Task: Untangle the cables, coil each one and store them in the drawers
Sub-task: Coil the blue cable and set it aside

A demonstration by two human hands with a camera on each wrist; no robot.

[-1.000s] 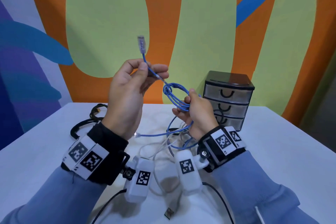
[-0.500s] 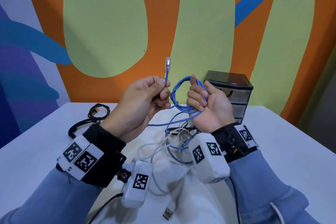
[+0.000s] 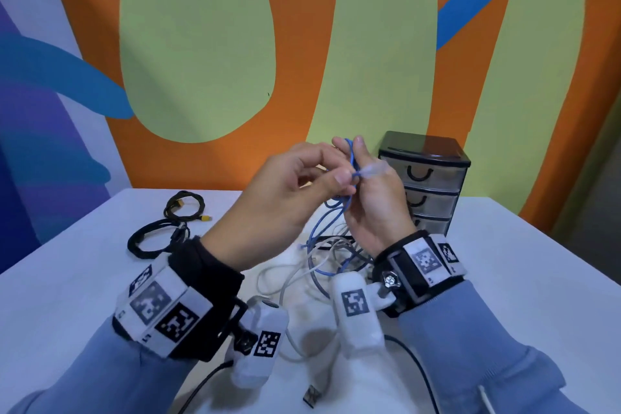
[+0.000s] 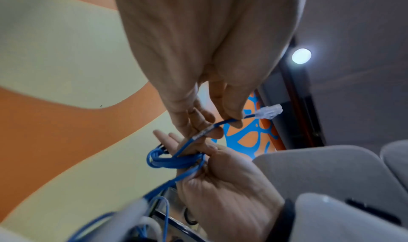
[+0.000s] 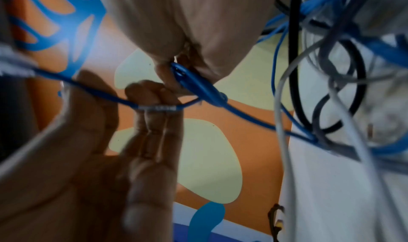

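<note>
A thin blue network cable [image 3: 351,158] is partly wound into a small coil [image 4: 172,160]. My right hand [image 3: 349,144] holds that coil upright between thumb and fingers, just left of the drawer unit [image 3: 433,185]. My left hand [image 3: 346,178] pinches the cable's free end just behind its clear plug [image 3: 373,170], which points right across the right hand. In the left wrist view the plug [image 4: 268,113] sticks out past the pinch. The rest of the blue cable hangs down into a tangle of white and black cables [image 3: 312,265] on the table.
The black three-drawer unit stands at the back right with all drawers closed. Two black coiled cables [image 3: 184,208] [image 3: 151,239] lie on the white table [image 3: 84,279] at the left. A USB plug [image 3: 312,397] lies near the front edge between my wrists.
My left hand has swung the plug end from pointing up to pointing right, across the coil. The two hands have closed together and the coil looks tighter.
</note>
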